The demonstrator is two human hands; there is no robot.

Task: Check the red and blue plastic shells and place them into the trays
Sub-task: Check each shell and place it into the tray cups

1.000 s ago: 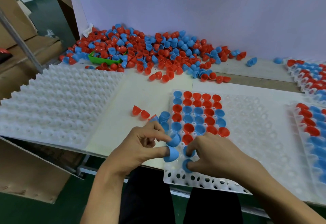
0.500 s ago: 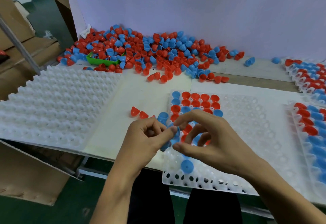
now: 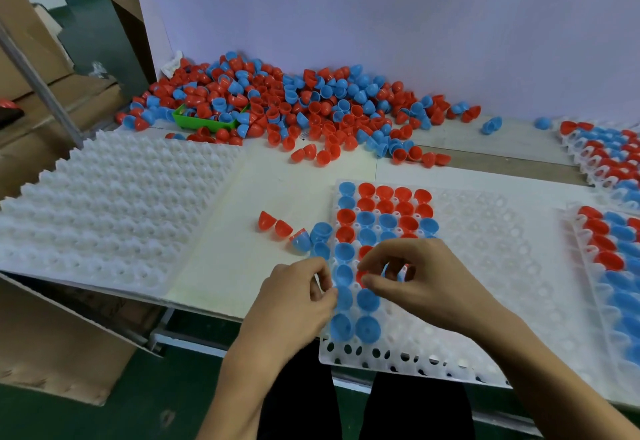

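1. Cardboard boxes point(image 3: 38, 68): stacked at the far left, beyond the table edge.
2. Empty white tray point(image 3: 114, 211): a dimpled sheet lying flat on the left part of the table point(image 3: 277, 176), no shells in it.
3. Green bin point(image 3: 204, 122): half buried at the left end of the pile of loose shells point(image 3: 304, 107), red and blue mixed, heaped against the back wall.
4. Two red shells point(image 3: 273, 224): lying on the bare table just left of my working tray, with a few blue shells point(image 3: 313, 238) right beside them, touching the tray's left edge.
5. My left hand point(image 3: 294, 304): at the near left edge of the working tray, fingers curled with thumb and forefinger tips drawn together. I cannot tell whether they pinch anything; no shell shows between them.
6. Working tray point(image 3: 485, 249): white, with round pockets. Its left columns hold seated shells, red mostly at the far end, blue down the two leftmost columns toward me. The right half stands unfilled.
7. My right hand point(image 3: 422, 283): over the filled columns, fingers bent and narrow, tips close to a red shell in the tray. I cannot tell whether it grips one.
8. Filled trays point(image 3: 613, 259): at the far right, packed with red and blue shells, one near and another further back.
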